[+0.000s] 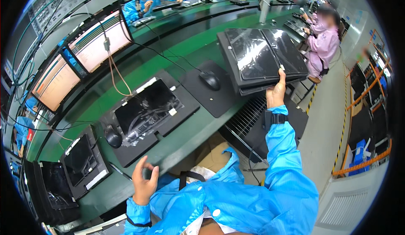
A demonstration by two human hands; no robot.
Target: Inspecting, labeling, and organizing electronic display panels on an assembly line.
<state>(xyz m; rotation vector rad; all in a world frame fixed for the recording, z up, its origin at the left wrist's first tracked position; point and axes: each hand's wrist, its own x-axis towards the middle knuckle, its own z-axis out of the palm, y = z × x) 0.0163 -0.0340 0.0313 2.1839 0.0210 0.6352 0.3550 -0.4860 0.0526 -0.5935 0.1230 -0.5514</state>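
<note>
At the right of the bench lies a stack of black trays [249,83], with dark film-wrapped screen panels [253,51] on top. My right hand [276,91] grips the near edge of the top tray, its thumb up by a small white tab; the other fingers are partly hidden. My left hand [144,181] is in the air off the bench's front edge, fingers curled but apart from the thumb, holding nothing. Past it, a black foam tray [126,155] bears a film-covered screen panel [147,106] with white tabs and a cable running to it.
A mouse [209,80] rests on a dark mat; another mouse [113,136] sits beside the foam tray. More screens in trays [80,161] lie at left, below two monitors [101,41]. A wire rack [249,121] stands below the right-hand stack. A person in pink [325,41] sits farther right.
</note>
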